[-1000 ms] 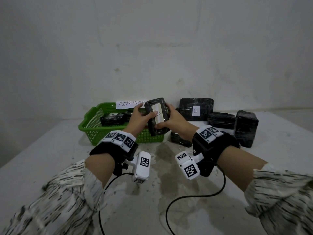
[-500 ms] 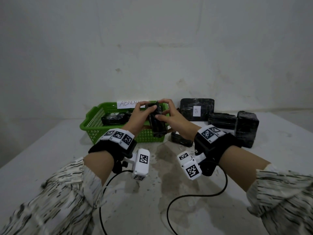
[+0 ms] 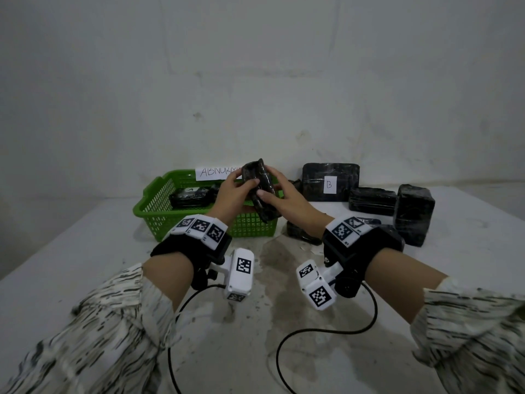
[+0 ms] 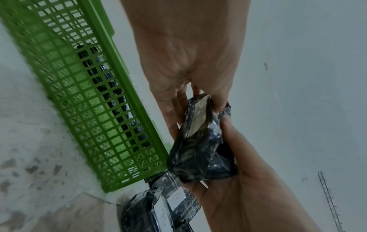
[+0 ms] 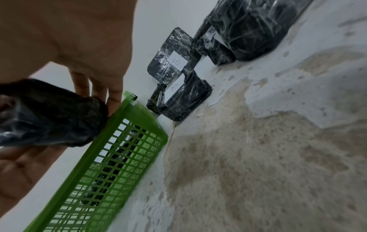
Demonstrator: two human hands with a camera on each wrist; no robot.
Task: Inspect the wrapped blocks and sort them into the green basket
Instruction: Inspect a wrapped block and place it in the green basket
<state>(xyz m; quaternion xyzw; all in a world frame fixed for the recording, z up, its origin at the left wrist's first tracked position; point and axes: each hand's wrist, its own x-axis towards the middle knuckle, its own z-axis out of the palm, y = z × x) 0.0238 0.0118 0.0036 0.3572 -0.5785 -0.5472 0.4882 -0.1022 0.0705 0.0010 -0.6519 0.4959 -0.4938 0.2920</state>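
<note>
Got my left hand [image 3: 231,194] and right hand [image 3: 279,196] both gripping one black plastic-wrapped block [image 3: 260,189]. It's tilted, held above the green mesh plastic basket [image 3: 150,206] on the table [image 3: 85,251].

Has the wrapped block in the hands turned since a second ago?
Yes. The held wrapped block has rotated: its white label faced the camera before, now faces away, while it stays above the green basket rim.
</note>
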